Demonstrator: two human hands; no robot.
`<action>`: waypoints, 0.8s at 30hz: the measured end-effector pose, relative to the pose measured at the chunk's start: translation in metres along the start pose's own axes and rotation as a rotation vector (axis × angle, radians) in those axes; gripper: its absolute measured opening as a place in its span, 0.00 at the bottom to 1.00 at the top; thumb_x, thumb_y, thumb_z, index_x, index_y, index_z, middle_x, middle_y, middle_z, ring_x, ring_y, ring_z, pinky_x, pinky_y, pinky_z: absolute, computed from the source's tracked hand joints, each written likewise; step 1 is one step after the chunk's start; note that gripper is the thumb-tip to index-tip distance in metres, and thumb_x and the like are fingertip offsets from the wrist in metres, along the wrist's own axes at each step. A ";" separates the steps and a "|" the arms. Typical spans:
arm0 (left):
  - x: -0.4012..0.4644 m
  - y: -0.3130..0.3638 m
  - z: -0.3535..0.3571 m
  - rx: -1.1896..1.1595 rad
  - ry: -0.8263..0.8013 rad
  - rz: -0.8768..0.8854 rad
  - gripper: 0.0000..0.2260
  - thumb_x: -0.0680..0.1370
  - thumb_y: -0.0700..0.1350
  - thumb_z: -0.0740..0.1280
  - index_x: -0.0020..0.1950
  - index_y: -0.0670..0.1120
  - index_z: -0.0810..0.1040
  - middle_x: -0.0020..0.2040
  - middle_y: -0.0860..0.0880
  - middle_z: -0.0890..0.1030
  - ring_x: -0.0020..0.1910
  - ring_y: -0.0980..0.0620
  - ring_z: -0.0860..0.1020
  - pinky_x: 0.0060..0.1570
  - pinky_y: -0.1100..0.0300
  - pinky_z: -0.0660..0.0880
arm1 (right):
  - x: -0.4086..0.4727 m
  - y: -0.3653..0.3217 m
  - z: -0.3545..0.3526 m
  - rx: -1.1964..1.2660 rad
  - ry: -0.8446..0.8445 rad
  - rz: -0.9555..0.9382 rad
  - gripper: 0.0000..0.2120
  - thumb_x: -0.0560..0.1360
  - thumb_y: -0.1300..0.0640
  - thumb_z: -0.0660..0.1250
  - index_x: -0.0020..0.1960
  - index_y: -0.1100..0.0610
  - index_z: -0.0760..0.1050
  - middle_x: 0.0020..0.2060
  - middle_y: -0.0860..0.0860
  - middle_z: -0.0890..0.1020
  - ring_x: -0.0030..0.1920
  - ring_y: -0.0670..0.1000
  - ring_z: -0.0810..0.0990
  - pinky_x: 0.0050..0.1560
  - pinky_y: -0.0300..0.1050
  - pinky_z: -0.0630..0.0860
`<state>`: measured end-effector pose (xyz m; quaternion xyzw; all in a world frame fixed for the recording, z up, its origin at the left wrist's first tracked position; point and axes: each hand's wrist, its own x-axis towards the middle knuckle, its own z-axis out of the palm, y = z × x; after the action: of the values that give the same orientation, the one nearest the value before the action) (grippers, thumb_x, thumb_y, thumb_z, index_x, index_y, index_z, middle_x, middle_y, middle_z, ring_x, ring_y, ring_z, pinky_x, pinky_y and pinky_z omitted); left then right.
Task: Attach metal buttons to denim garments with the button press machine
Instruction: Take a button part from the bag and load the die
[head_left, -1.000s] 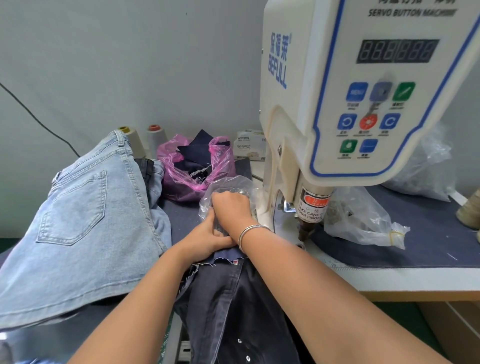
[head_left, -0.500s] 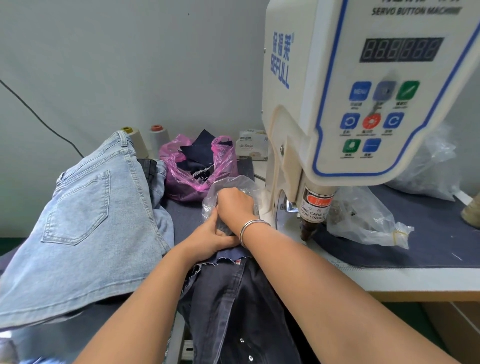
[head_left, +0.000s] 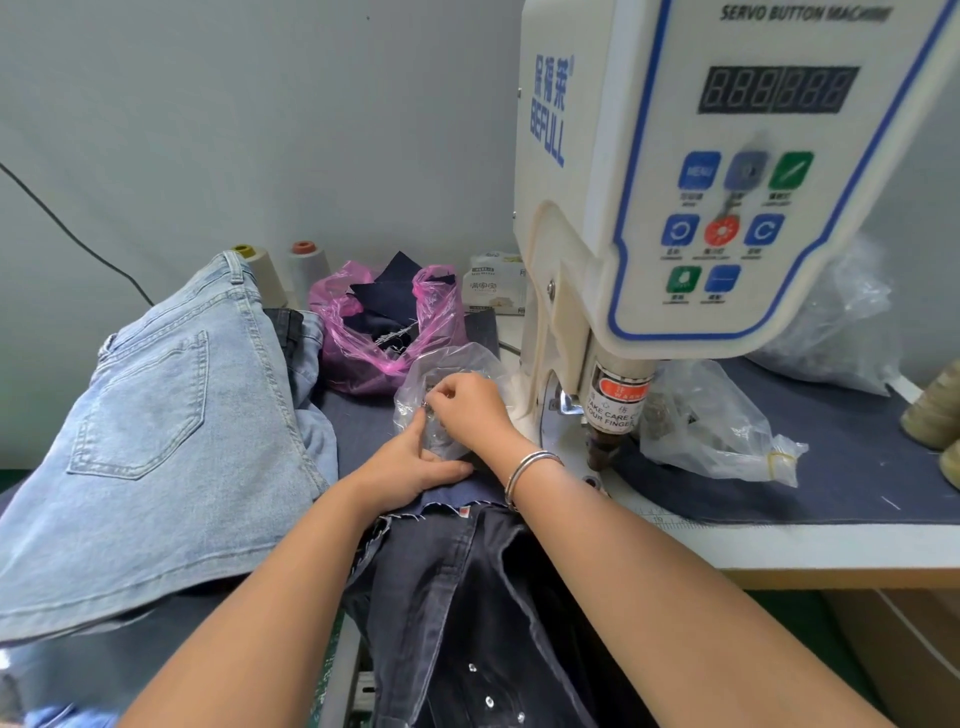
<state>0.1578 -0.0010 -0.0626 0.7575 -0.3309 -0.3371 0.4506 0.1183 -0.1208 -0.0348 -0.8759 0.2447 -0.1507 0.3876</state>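
A white servo button press machine (head_left: 675, 208) stands at the right, its press head (head_left: 605, 436) just right of my hands. A clear plastic bag of metal buttons (head_left: 447, 374) lies left of the head. My right hand (head_left: 467, 410) has its curled fingers at the bag's opening, and a small metal piece shows at its fingertips. My left hand (head_left: 410, 467) rests at the bag's lower edge with the thumb stretched out. A dark denim garment (head_left: 467, 597) hangs over the table's front edge, below my wrists.
Light blue jeans (head_left: 156, 426) are piled at the left. Behind them stand thread cones (head_left: 306, 265) and a pink bag of dark fabric (head_left: 384, 327). Another clear bag of buttons (head_left: 711, 421) lies right of the press head on a dark mat (head_left: 841, 467).
My right hand has shifted slightly left on the clear bag, and its fingertips now show a small metal piece. My left hand stays at the bag's lower edge.
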 end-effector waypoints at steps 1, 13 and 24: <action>0.000 0.000 0.000 0.012 0.004 0.002 0.50 0.73 0.45 0.74 0.78 0.51 0.37 0.24 0.57 0.72 0.25 0.61 0.68 0.28 0.70 0.65 | -0.001 0.002 -0.001 0.036 -0.033 0.010 0.08 0.76 0.57 0.63 0.45 0.56 0.81 0.31 0.48 0.79 0.39 0.52 0.80 0.46 0.44 0.76; 0.004 -0.006 -0.001 -0.003 -0.023 0.076 0.43 0.69 0.49 0.74 0.75 0.62 0.51 0.25 0.55 0.69 0.24 0.59 0.64 0.28 0.70 0.64 | -0.006 0.009 0.005 -0.016 -0.005 -0.066 0.05 0.76 0.56 0.64 0.48 0.52 0.79 0.37 0.45 0.76 0.41 0.47 0.74 0.41 0.41 0.67; 0.010 -0.015 -0.002 -0.059 -0.043 0.076 0.45 0.62 0.55 0.74 0.75 0.62 0.54 0.26 0.54 0.70 0.27 0.57 0.64 0.30 0.65 0.64 | -0.013 0.008 0.006 -0.200 0.060 -0.136 0.10 0.77 0.56 0.62 0.54 0.56 0.79 0.50 0.57 0.82 0.53 0.58 0.78 0.50 0.47 0.72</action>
<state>0.1681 -0.0026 -0.0770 0.7234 -0.3588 -0.3459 0.4779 0.1080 -0.1149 -0.0464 -0.9198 0.2100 -0.1778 0.2797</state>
